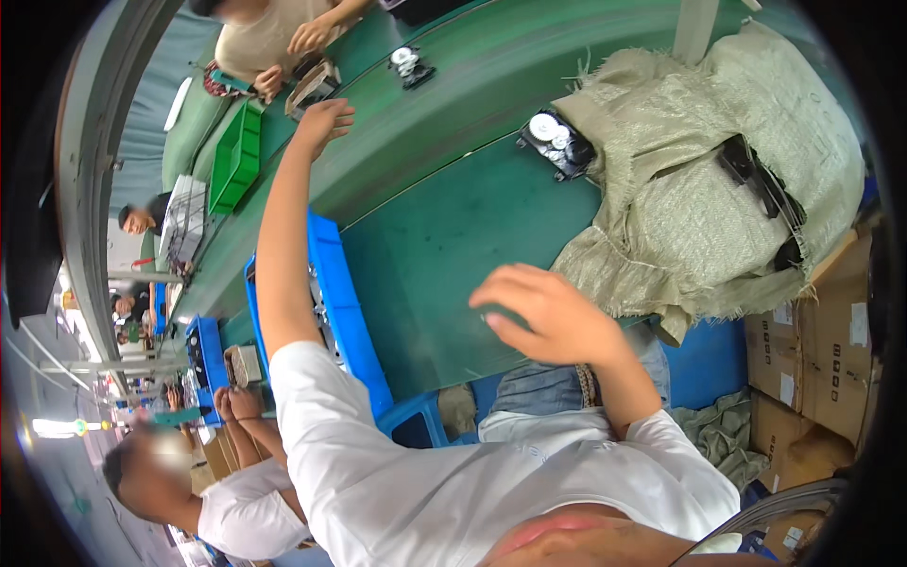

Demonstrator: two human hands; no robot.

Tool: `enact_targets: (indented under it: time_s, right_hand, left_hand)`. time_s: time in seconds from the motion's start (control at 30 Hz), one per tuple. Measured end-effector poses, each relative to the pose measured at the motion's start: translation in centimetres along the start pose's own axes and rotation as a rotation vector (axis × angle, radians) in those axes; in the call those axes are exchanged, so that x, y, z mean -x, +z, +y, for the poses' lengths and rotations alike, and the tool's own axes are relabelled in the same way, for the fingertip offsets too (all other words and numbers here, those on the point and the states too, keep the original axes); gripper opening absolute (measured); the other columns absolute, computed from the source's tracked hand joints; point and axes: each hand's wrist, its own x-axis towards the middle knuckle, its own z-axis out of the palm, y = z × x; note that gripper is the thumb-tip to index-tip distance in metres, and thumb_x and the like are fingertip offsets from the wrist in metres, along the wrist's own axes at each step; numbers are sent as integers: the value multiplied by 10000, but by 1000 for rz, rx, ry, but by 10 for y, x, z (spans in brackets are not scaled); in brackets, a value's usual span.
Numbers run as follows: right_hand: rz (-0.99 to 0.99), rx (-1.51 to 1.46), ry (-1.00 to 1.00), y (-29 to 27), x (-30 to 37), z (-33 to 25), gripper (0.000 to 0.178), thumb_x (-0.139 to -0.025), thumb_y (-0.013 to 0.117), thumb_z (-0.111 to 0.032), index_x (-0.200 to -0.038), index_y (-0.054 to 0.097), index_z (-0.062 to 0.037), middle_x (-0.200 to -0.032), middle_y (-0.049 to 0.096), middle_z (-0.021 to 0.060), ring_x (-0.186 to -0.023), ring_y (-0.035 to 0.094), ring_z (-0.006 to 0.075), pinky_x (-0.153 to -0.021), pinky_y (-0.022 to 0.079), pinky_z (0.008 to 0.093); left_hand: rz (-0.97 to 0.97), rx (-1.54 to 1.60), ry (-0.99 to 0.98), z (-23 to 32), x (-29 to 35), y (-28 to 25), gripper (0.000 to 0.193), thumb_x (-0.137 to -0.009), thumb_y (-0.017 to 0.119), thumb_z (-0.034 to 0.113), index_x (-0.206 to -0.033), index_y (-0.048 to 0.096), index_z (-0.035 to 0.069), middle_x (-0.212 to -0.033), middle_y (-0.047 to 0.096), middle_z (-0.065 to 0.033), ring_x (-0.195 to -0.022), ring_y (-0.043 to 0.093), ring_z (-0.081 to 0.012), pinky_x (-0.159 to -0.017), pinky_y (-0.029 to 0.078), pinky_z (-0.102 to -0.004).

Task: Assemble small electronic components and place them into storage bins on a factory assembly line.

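Observation:
My left arm reaches far out over the green conveyor belt (425, 142). My left hand (326, 125) is open, with its fingers stretched out and nothing seen in them. Close to it is a small cardboard box (314, 87) in front of a person across the belt. My right hand (543, 317) hovers above the near green tabletop (453, 255), fingers apart and loosely bent, holding nothing visible. Beyond it, a black gear unit with white gears (556, 142) lies against a woven sack (680, 180). Another such gear unit (409, 68) sits on the belt's far side.
A blue bin (351, 307) stands beneath my left arm, its contents partly hidden. Further left is a green crate (236, 159). A dark strap-like piece (756, 180) lies on the sack. Cardboard cartons (808, 359) are stacked at right. Co-workers sit at left and across.

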Motion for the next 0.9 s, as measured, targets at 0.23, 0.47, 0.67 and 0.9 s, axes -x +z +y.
enact_targets:
  time_s: [0.23, 0.47, 0.67, 0.9]
  right_hand:
    - [331, 345, 353, -117, 64, -30, 289, -835, 589, -59, -1119, 626, -26, -929, 657, 86, -680, 562, 222, -659, 485, 322]
    - [759, 964, 892, -194, 112, 21, 324, -841, 608, -157, -1152, 624, -64, -900, 653, 90, -660, 575, 224, -626, 482, 354]
    - [756, 1369, 729, -214, 74, 70, 358, -840, 652, -206, -1169, 578, -86, -1019, 544, 114, -741, 596, 277, -683, 518, 387]
    - [818, 1322, 334, -234, 87, 102, 197, -862, 626, -176, -991, 603, -29, -1008, 541, 129, -828, 578, 307, -754, 504, 397]
  left_hand:
    - [-89, 155, 89, 19, -90, 99, 366, -963, 524, 235, -1205, 595, -31, -1132, 648, -135, -962, 627, -229, -828, 512, -330]
    - [-201, 348, 161, 11, -115, 88, 378, -985, 488, 254, -1183, 591, -52, -1110, 646, -148, -940, 628, -230, -818, 516, -331]
    - [26, 375, 202, -31, -148, 69, 398, -1004, 458, 271, -1164, 587, -69, -1091, 643, -158, -922, 629, -231, -809, 520, -331]
    - [64, 713, 257, 8, -62, 96, 397, -1022, 439, 253, -1241, 512, -69, -1171, 601, -184, -1016, 601, -262, -887, 495, -369]
